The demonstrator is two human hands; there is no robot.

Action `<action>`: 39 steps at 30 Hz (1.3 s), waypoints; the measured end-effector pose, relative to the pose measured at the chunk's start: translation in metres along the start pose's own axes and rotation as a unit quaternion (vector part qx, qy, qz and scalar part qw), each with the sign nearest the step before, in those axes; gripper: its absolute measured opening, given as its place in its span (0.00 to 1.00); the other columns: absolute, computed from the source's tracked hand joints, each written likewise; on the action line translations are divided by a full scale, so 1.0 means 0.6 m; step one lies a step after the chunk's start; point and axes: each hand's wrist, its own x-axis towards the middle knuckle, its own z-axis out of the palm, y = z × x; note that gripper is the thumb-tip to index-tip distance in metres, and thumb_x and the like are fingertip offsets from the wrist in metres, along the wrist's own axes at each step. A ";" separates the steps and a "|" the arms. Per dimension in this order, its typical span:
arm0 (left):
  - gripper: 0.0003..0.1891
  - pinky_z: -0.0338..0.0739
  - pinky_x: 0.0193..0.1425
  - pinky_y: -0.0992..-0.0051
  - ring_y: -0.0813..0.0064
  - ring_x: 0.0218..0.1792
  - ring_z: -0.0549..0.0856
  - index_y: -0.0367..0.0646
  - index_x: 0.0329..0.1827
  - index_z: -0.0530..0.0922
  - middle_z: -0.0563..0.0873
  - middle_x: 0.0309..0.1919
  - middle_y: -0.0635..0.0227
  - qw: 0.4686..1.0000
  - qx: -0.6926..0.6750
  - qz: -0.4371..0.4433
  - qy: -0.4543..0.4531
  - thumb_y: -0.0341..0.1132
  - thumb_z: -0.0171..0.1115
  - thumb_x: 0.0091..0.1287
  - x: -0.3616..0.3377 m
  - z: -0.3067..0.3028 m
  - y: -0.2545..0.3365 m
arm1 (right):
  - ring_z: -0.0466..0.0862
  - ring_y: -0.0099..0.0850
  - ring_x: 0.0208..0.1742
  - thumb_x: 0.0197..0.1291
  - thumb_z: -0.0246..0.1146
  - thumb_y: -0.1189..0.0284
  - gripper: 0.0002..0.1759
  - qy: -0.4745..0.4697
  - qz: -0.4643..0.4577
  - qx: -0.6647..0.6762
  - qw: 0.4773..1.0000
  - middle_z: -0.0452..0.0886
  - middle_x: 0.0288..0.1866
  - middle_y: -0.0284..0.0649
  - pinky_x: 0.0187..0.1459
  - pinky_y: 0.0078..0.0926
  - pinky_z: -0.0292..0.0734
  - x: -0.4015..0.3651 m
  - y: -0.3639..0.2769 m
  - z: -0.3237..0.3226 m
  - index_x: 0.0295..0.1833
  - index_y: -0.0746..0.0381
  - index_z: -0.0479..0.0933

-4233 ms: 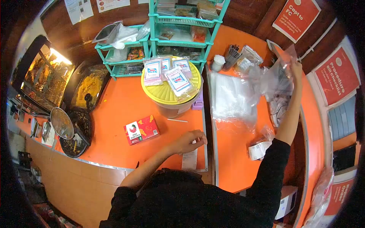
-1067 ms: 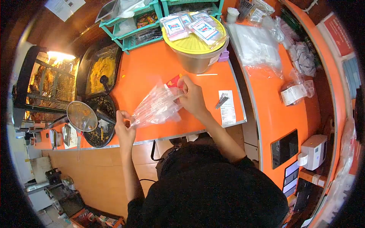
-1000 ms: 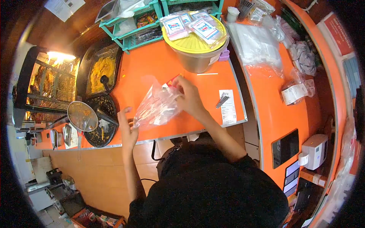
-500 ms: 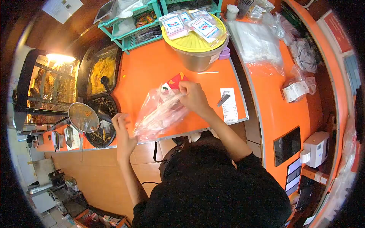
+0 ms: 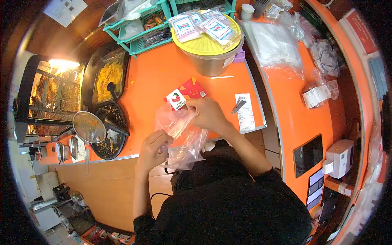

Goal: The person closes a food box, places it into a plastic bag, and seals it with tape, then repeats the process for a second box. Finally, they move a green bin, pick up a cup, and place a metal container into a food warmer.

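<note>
A clear, pinkish plastic bag [image 5: 181, 132] hangs crumpled over the front edge of the orange counter. My right hand [image 5: 207, 116] pinches its upper part with closed fingers. My left hand [image 5: 154, 151] is curled shut at the bag's left side, with a bit of the plastic at its fingertips. Just beyond the bag lies a red box [image 5: 192, 87] with yellow shapes and a white printed panel. The bag's near part covers none of that panel.
To the right lies a receipt [image 5: 246, 116] with dark pens or sticks on it. A yellow-lidded tub [image 5: 208, 43] bearing packets stands behind, beside green baskets [image 5: 151, 43]. At left are a strainer [image 5: 90, 127], a black pan [image 5: 110, 147] and a tray of yellow food [image 5: 110, 77].
The bag has been drawn toward me and off the box, which now shows more fully. My left hand moved right and closed on the bag; my right hand came slightly nearer.
</note>
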 end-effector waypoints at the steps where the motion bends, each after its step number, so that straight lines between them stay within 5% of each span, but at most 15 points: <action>1: 0.16 0.73 0.34 0.70 0.62 0.30 0.79 0.38 0.35 0.75 0.80 0.33 0.62 0.999 -0.006 -0.037 -0.004 0.13 0.54 0.42 -0.005 -0.003 0.004 | 0.80 0.49 0.31 0.40 0.63 0.73 0.08 0.004 0.009 0.007 1.000 0.80 0.27 0.48 0.31 0.43 0.72 -0.002 0.000 -0.004 0.29 0.62 0.74; 5: 0.15 0.72 0.32 0.72 0.66 0.27 0.76 0.38 0.37 0.73 0.76 0.29 0.61 0.994 -0.017 -0.109 0.027 0.14 0.55 0.47 -0.028 -0.003 0.004 | 0.73 0.41 0.22 0.39 0.58 0.78 0.06 0.094 -0.024 0.034 0.995 0.71 0.18 0.44 0.24 0.37 0.61 0.005 0.029 -0.015 0.23 0.63 0.67; 8: 0.15 0.70 0.30 0.75 0.69 0.26 0.74 0.38 0.40 0.72 0.74 0.29 0.62 0.993 0.043 -0.094 0.056 0.14 0.55 0.50 -0.065 -0.012 -0.019 | 0.68 0.32 0.19 0.40 0.58 0.81 0.07 0.132 0.059 0.065 0.987 0.66 0.15 0.44 0.22 0.33 0.57 0.022 0.048 -0.035 0.21 0.64 0.65; 10: 0.16 0.70 0.32 0.75 0.68 0.27 0.74 0.38 0.41 0.72 0.73 0.30 0.62 0.992 0.019 -0.109 0.060 0.14 0.55 0.50 -0.085 -0.005 -0.032 | 0.65 0.26 0.18 0.40 0.57 0.83 0.08 0.189 0.005 0.103 0.977 0.63 0.14 0.43 0.21 0.31 0.54 0.031 0.054 -0.032 0.21 0.65 0.64; 15: 0.16 0.70 0.37 0.72 0.67 0.33 0.73 0.39 0.40 0.73 0.72 0.33 0.62 0.989 0.024 -0.101 0.103 0.15 0.56 0.48 -0.090 0.008 -0.026 | 0.65 0.29 0.18 0.39 0.58 0.83 0.10 0.205 0.031 0.105 0.973 0.64 0.14 0.43 0.21 0.32 0.56 0.050 0.048 -0.006 0.21 0.65 0.62; 21: 0.23 0.71 0.49 0.66 0.53 0.57 0.67 0.41 0.49 0.78 0.61 0.59 0.51 0.947 0.235 -0.180 0.124 0.29 0.65 0.46 -0.087 0.027 -0.055 | 0.71 0.47 0.23 0.39 0.58 0.79 0.07 0.100 -0.033 0.119 0.987 0.69 0.19 0.49 0.24 0.38 0.63 0.042 -0.019 0.123 0.27 0.64 0.67; 25: 0.18 0.73 0.49 0.64 0.54 0.58 0.70 0.39 0.42 0.80 0.67 0.57 0.52 0.956 0.173 -0.210 0.112 0.29 0.68 0.45 -0.131 0.036 -0.119 | 0.71 0.45 0.21 0.38 0.62 0.77 0.10 0.106 -0.070 0.162 0.979 0.68 0.18 0.49 0.23 0.38 0.64 0.034 -0.023 0.122 0.27 0.64 0.67; 30: 0.06 0.75 0.50 0.66 0.60 0.47 0.80 0.37 0.31 0.81 0.77 0.46 0.56 0.974 -0.007 -0.203 0.104 0.24 0.66 0.50 -0.186 0.020 -0.132 | 0.65 0.31 0.19 0.35 0.65 0.80 0.16 0.219 0.026 0.207 0.953 0.63 0.16 0.45 0.22 0.35 0.60 0.072 0.067 0.003 0.22 0.66 0.62; 31: 0.14 0.75 0.51 0.66 0.63 0.49 0.80 0.38 0.44 0.79 0.76 0.52 0.57 0.982 0.066 -0.162 0.068 0.22 0.63 0.54 -0.175 0.001 -0.120 | 0.68 0.35 0.19 0.38 0.65 0.78 0.13 0.239 0.012 0.167 0.956 0.68 0.17 0.46 0.23 0.35 0.63 0.076 0.073 -0.005 0.22 0.65 0.64; 32: 0.14 0.75 0.51 0.66 0.63 0.49 0.80 0.38 0.44 0.79 0.76 0.52 0.57 0.983 0.064 -0.162 0.064 0.22 0.63 0.54 -0.160 -0.006 -0.104 | 0.72 0.39 0.20 0.41 0.64 0.77 0.10 0.259 -0.001 0.126 0.958 0.72 0.18 0.48 0.24 0.36 0.65 0.073 0.075 -0.008 0.22 0.65 0.67; 34: 0.25 0.74 0.54 0.65 0.65 0.54 0.78 0.40 0.61 0.70 0.74 0.58 0.61 0.882 -0.250 -0.350 0.195 0.28 0.63 0.58 -0.131 -0.004 -0.077 | 0.74 0.41 0.22 0.42 0.65 0.76 0.09 0.223 -0.012 0.130 0.966 0.74 0.20 0.48 0.25 0.38 0.67 0.074 0.053 0.009 0.22 0.64 0.69; 35: 0.33 0.73 0.58 0.61 0.67 0.56 0.77 0.41 0.69 0.60 0.69 0.64 0.63 0.859 -0.319 -0.339 0.215 0.34 0.62 0.61 -0.176 0.017 -0.143 | 0.77 0.43 0.24 0.43 0.65 0.74 0.08 0.186 -0.028 0.136 0.973 0.75 0.21 0.49 0.27 0.39 0.69 0.077 0.035 0.026 0.23 0.64 0.71; 36: 0.33 0.73 0.58 0.61 0.67 0.56 0.77 0.41 0.69 0.60 0.69 0.64 0.63 0.860 -0.318 -0.338 0.213 0.34 0.62 0.61 -0.163 0.020 -0.135 | 0.79 0.45 0.27 0.43 0.65 0.72 0.08 0.134 -0.004 0.106 0.985 0.76 0.22 0.49 0.29 0.41 0.71 0.073 0.009 0.054 0.24 0.63 0.73; 37: 0.29 0.75 0.55 0.61 0.68 0.49 0.79 0.42 0.66 0.63 0.74 0.57 0.62 0.909 -0.102 -0.367 0.168 0.33 0.61 0.61 -0.135 0.032 -0.117 | 0.81 0.47 0.30 0.44 0.65 0.71 0.07 0.081 0.019 0.074 0.994 0.78 0.24 0.50 0.31 0.42 0.73 0.061 -0.015 0.079 0.26 0.63 0.75; 39: 0.22 0.80 0.49 0.59 0.70 0.35 0.84 0.42 0.59 0.69 0.83 0.42 0.60 0.868 0.331 -0.364 0.059 0.31 0.61 0.60 -0.091 0.051 -0.092 | 0.74 0.39 0.25 0.42 0.61 0.77 0.07 0.110 -0.038 0.059 0.992 0.71 0.20 0.46 0.28 0.37 0.67 0.040 -0.001 0.127 0.24 0.64 0.69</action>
